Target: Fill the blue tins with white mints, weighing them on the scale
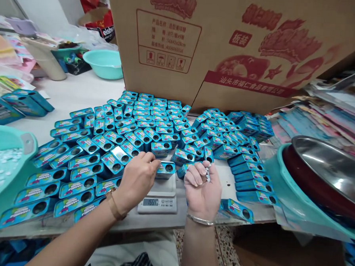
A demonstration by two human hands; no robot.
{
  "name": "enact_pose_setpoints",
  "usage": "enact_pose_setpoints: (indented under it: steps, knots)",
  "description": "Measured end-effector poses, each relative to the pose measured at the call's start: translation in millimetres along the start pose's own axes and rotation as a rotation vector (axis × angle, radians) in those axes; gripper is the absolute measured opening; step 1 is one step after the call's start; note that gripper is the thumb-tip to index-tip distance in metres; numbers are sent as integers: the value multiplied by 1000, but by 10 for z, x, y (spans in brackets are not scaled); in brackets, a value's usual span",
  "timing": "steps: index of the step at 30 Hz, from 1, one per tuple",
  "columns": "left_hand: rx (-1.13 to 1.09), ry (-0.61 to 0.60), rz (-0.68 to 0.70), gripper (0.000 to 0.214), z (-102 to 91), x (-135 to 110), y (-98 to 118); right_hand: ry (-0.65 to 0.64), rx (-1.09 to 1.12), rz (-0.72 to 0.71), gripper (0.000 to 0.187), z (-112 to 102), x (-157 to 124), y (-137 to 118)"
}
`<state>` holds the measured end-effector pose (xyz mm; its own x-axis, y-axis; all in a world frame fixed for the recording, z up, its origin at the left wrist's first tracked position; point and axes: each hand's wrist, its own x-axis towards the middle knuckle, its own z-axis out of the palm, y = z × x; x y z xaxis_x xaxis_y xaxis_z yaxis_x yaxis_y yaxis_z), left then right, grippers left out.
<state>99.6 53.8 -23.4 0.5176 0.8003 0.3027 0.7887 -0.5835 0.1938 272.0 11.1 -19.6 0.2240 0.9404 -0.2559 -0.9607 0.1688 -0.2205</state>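
Head view: my left hand [142, 171] is at the centre of the frame, beside a blue tin [166, 168] on the scale [157, 204]; its fingertips are bent down out of clear sight, so I cannot tell whether they are together or clamped on something. My right hand [202, 188], right of centre, is palm up, fingers curled in over a few pale tablets [207, 176]. Rows of blue tins [89, 144] cover much of the bench [74, 90], spreading from the lower left to right of centre. At the left edge a turquoise basin [31, 141] holds many more pale pieces. A large carton [174, 83] stands behind the tins, across the top; metal bowls [333, 169] sit at the right edge.
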Motion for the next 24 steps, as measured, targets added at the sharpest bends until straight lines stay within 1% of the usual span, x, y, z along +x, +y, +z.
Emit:
enact_pose_setpoints:
  steps: [7,10,12,14,16,17,19,21,24]
  knots:
    - [-4,25,-31,22,80,-10,-18,-21,-39,13,12,-8,-22,12]
    - [-41,63,-75,24,124,-21,-41,-12,-29,25,13,9,-47,14]
    - [-102,116,-94,24,106,-30,-39,-5,-24,27,13,24,-75,26]
    - [-215,205,-103,22,12,-42,-3,7,-26,24,12,46,-109,51]
    - [-368,287,-105,19,-156,-57,66,27,-31,19,12,76,-143,90]
    - [-441,309,-103,17,-258,-65,107,41,-31,18,12,94,-158,111]
    - [-546,315,-93,16,-456,-80,186,76,-20,26,12,131,-183,150]
    - [-587,305,-78,16,-606,-95,235,108,-2,40,13,161,-201,175]
    - [-594,308,-71,15,-695,-122,232,118,5,48,17,185,-220,184]
